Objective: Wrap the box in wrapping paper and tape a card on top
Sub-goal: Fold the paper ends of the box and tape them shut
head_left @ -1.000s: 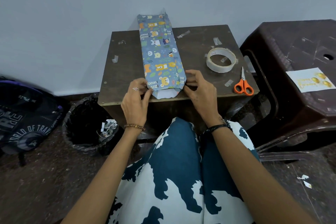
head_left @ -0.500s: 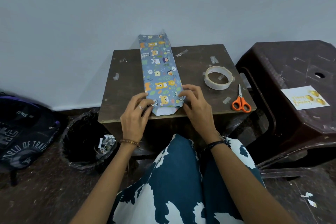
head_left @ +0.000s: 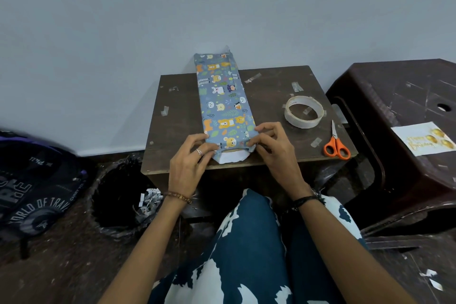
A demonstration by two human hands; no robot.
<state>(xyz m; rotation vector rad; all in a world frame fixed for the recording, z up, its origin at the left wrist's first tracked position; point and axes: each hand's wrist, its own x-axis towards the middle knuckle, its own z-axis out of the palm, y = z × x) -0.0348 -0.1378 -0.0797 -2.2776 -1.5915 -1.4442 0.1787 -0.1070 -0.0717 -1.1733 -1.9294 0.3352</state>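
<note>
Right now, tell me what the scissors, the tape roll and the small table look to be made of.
Scissors: smooth orange handles, likely plastic; pale grey blades, likely steel.
Tape roll: translucent, milky film wound in a ring, probably clear plastic tape; the core's material is not discernible.
Small table: dark brown matte top with a paler edge at the near rim, so likely wood or laminated board, dotted with stuck tape scraps.

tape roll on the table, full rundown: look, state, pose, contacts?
The tape roll is a wide ring of clear to off-white tape, seemingly on a pale core, with a slightly uneven outer wrap. It lies flat, hole up, on the dark table, toward its right side, showing the tabletop and a stuck tape scrap through its centre. The orange-handled scissors lie nearer the person, apart from it. Neither hand touches it; only the table does.
</note>
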